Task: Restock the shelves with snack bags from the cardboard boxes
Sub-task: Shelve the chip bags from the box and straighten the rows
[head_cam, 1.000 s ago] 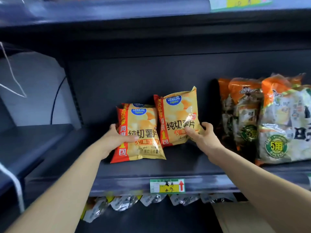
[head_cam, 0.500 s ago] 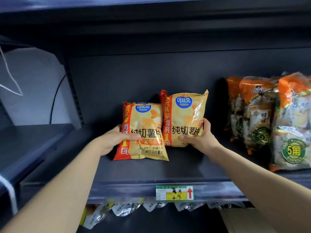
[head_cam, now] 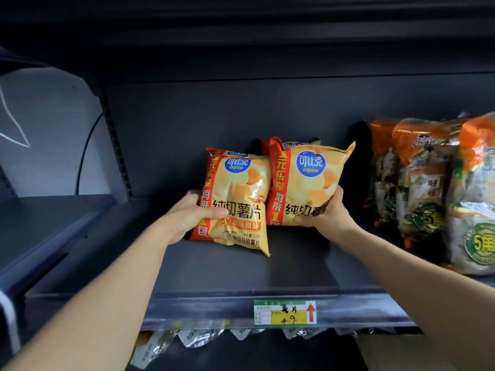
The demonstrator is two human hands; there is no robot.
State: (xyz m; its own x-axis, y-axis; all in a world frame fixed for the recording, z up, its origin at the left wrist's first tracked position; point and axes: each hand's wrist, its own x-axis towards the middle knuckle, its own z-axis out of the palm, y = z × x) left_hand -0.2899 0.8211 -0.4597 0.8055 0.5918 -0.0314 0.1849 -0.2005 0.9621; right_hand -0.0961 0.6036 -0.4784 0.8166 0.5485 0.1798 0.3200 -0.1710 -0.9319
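Observation:
Two yellow chip bags with red side stripes stand on the dark shelf (head_cam: 227, 277). My left hand (head_cam: 191, 219) grips the left chip bag (head_cam: 239, 199) at its lower left edge, thumb across the front. My right hand (head_cam: 328, 218) grips the right chip bag (head_cam: 308, 180) at its lower right corner and holds it upright, slightly higher and further back. Behind the right bag the top of another chip bag (head_cam: 300, 143) shows. No cardboard box is in view.
Orange-topped snack bags (head_cam: 428, 188) fill the shelf's right side, close to my right hand. A price tag (head_cam: 285, 313) sits on the shelf's front rail. Silver packets (head_cam: 198, 337) hang below. The shelf's left part and front strip are bare. A neighbouring shelf (head_cam: 40, 231) lies left.
Both hands pushed the two bags further back on the shelf. The right bag tipped from a lean to upright and my right hand closed round its lower corner.

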